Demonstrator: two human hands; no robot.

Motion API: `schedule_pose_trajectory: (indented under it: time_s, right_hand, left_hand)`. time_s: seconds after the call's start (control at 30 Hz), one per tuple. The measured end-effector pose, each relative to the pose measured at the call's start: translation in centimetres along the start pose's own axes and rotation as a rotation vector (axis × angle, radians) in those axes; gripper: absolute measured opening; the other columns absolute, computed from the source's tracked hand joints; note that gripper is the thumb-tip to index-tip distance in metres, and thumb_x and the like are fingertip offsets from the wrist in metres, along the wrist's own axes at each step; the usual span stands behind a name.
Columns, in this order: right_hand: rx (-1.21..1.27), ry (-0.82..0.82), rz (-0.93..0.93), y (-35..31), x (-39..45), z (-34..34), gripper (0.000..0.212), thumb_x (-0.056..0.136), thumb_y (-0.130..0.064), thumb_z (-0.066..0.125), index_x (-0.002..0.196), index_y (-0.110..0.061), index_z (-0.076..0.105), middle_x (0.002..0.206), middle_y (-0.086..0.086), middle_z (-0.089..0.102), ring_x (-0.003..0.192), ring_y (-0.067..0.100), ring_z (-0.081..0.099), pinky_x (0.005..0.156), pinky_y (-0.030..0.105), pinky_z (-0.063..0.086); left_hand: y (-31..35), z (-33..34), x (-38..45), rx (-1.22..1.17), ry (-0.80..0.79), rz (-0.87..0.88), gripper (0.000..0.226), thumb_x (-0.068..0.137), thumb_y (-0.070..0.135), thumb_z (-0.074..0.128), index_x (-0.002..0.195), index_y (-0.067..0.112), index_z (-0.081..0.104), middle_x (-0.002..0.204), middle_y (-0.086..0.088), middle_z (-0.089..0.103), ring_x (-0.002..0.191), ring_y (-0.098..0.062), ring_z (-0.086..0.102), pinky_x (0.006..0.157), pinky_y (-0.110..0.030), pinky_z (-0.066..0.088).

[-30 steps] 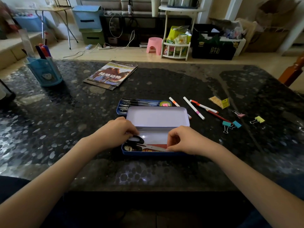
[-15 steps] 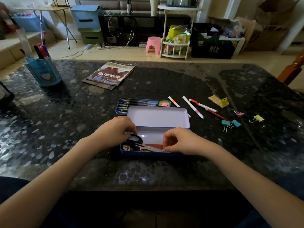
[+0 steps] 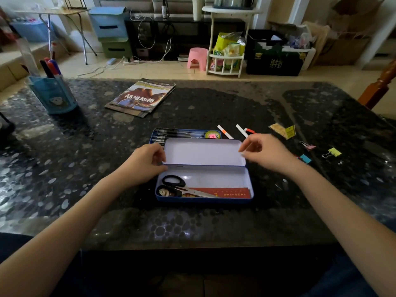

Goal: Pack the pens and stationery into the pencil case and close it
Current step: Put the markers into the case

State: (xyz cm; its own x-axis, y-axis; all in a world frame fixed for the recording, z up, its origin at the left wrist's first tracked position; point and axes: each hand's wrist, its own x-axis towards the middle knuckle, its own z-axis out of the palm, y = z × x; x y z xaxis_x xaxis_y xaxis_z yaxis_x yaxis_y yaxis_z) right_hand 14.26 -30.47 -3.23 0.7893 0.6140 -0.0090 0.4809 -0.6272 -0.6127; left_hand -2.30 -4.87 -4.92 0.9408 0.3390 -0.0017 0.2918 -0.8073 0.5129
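Note:
A blue tin pencil case (image 3: 249, 185) lies open near the table's front edge, its white-lined lid (image 3: 203, 153) tilted back. Black-handled scissors (image 3: 177, 185) and a red ruler (image 3: 229, 192) lie inside. Behind the lid sits a blue inner tray (image 3: 180, 133) with several black pens and a tape roll (image 3: 213, 135). My left hand (image 3: 145, 163) holds the lid's left edge at the hinge corner. My right hand (image 3: 265, 155) hovers by the lid's right corner, fingers loosely curled, holding nothing. White markers (image 3: 225, 132) (image 3: 241, 130) lie behind it.
To the right lie yellow sticky notes (image 3: 282, 130) and pink (image 3: 308, 146), teal (image 3: 305, 158) and yellow (image 3: 333, 152) binder clips. A magazine (image 3: 141, 97) and a blue pen cup (image 3: 53, 93) stand far left. A wooden chair post (image 3: 379, 86) is at the right edge.
Both hands have left the case's bottom half, where they were on the scissors and ruler, and moved up to the lid's two ends. Scissors and ruler stay inside.

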Motion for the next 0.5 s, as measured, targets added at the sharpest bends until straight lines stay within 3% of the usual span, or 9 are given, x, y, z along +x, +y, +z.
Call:
schedule_pose_trajectory:
  time_s: [0.1, 0.27, 0.4, 0.5]
  right_hand:
    - [-0.093, 0.156, 0.043, 2.3, 1.2, -2.2, 0.01, 0.081, -0.01, 0.072, 0.081, -0.019, 0.067, 0.085, 0.002, 0.065, 0.08, 0.016, 0.059, 0.073, 0.025, 0.041]
    - [-0.377, 0.076, 0.217, 5.3, 2.1, -5.3, 0.015, 0.083, -0.016, 0.072, 0.098, -0.015, 0.072, 0.102, 0.007, 0.068, 0.094, 0.019, 0.06, 0.077, 0.025, 0.041]
    - [-0.454, -0.004, 0.246, 6.6, 2.0, -5.0, 0.026, 0.085, -0.019, 0.07, 0.11, -0.015, 0.07, 0.113, 0.007, 0.067, 0.104, 0.021, 0.06, 0.086, 0.03, 0.046]
    - [-0.489, 0.028, 0.248, 6.8, 1.9, -4.3, 0.031, 0.086, -0.019, 0.068, 0.116, -0.016, 0.067, 0.113, 0.007, 0.066, 0.103, 0.022, 0.06, 0.086, 0.034, 0.05]
  left_hand:
    - [0.2, 0.3, -0.1, -0.075, -0.032, -0.101, 0.016, 0.082, 0.014, 0.067, 0.08, 0.017, 0.052, 0.084, -0.002, 0.058, 0.065, -0.013, 0.057, 0.039, -0.013, 0.042]
    - [0.5, 0.5, -0.1, -0.153, -0.059, -0.162, 0.014, 0.081, 0.005, 0.062, 0.082, 0.014, 0.052, 0.08, -0.007, 0.059, 0.04, -0.012, 0.055, 0.037, -0.018, 0.044]
    - [0.6, 1.1, -0.4, -0.156, -0.064, -0.196, 0.016, 0.081, 0.005, 0.063, 0.082, 0.017, 0.053, 0.076, -0.006, 0.06, 0.046, -0.012, 0.055, 0.037, -0.017, 0.044]
    - [0.5, 1.5, -0.5, -0.148, -0.05, -0.187, 0.018, 0.08, 0.005, 0.063, 0.08, 0.02, 0.054, 0.072, -0.003, 0.06, 0.052, -0.012, 0.054, 0.039, -0.016, 0.042]
